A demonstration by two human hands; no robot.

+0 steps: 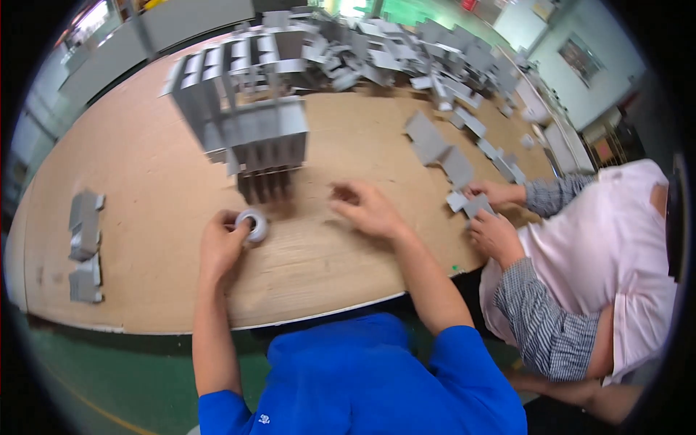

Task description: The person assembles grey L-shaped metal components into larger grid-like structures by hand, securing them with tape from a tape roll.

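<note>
Your broad brown bench [145,181] carries a heap of grey bent parts [391,54] along its far side, with a co-worker [594,232] handling pieces at the right edge. A grey stack [268,134] stands straight ahead, blocking the way to part of the heap, and a few grey pieces [85,225] lie far left. Your right hand [370,209] is loosely curled, seemingly empty; your left hand [221,245] grips a pale tape roll [262,228] just before the stack.

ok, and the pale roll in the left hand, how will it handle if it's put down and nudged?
The pale roll would probably roll if stood on its rim, being round. Its intact ring shape suggests it's fairly stiff. Likely light too: the left hand holds it by one side.
</note>
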